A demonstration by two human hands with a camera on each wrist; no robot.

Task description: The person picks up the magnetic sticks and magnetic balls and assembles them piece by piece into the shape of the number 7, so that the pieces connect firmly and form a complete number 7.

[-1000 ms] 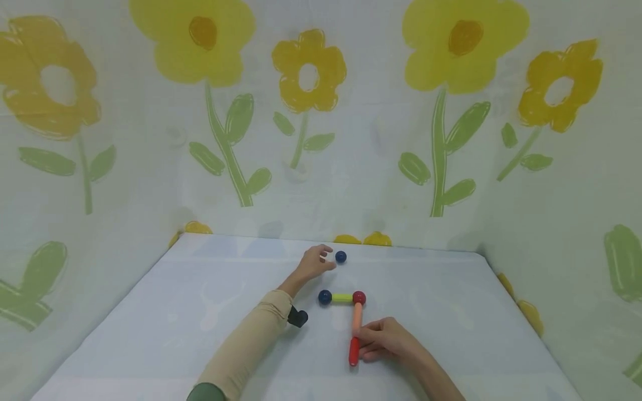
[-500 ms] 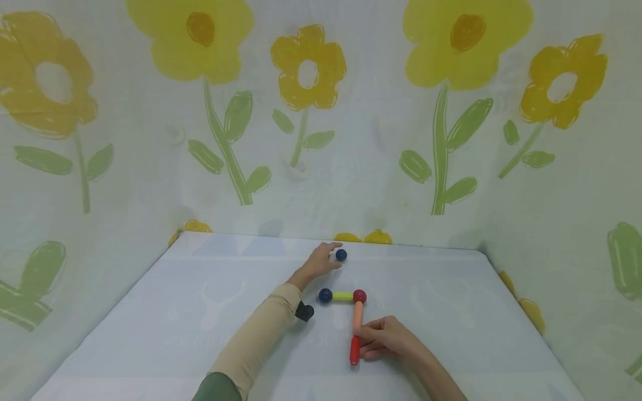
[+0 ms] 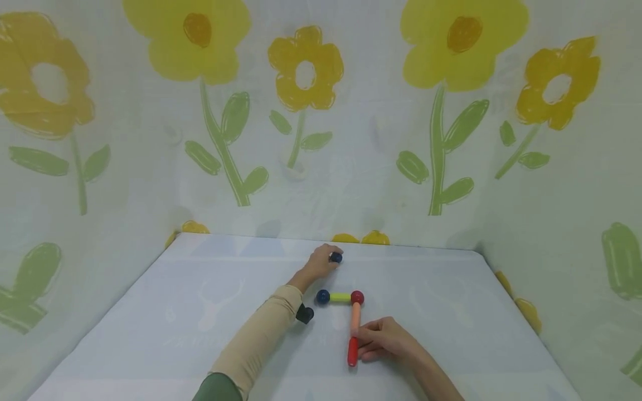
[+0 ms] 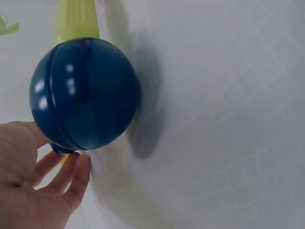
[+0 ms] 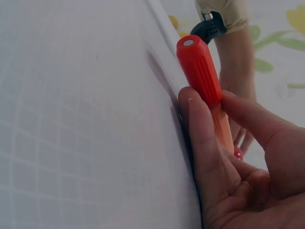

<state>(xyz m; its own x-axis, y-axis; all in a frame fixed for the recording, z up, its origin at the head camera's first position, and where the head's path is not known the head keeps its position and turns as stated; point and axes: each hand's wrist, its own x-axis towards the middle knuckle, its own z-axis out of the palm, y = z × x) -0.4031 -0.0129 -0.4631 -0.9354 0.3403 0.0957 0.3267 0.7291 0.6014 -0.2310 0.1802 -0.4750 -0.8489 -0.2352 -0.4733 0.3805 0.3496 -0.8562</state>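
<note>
At the back of the table my left hand (image 3: 320,263) pinches a loose dark blue ball (image 3: 336,257) between thumb and fingers. My right hand (image 3: 387,338) holds a red magnetic rod (image 3: 353,352) where it meets a peach-orange rod (image 3: 355,317). The orange rod runs up to a red ball (image 3: 357,298). From there a yellow-green rod (image 3: 340,298) leads left to another dark blue ball (image 3: 323,297), making an angled chain. That joined ball looms large in the left wrist view, mostly hiding the pinched one. A silvery end shows on the red rod (image 5: 193,59) in the right wrist view.
The white-covered table (image 3: 436,289) ends at a flower-printed cloth wall (image 3: 351,184). A black wrist device (image 3: 304,314) sticks out from the left sleeve (image 3: 258,334), just left of the joined blue ball.
My left hand has reached further right to the loose blue ball and closed its fingers on it, shifting it slightly left. The right hand and the chain stay in place.
</note>
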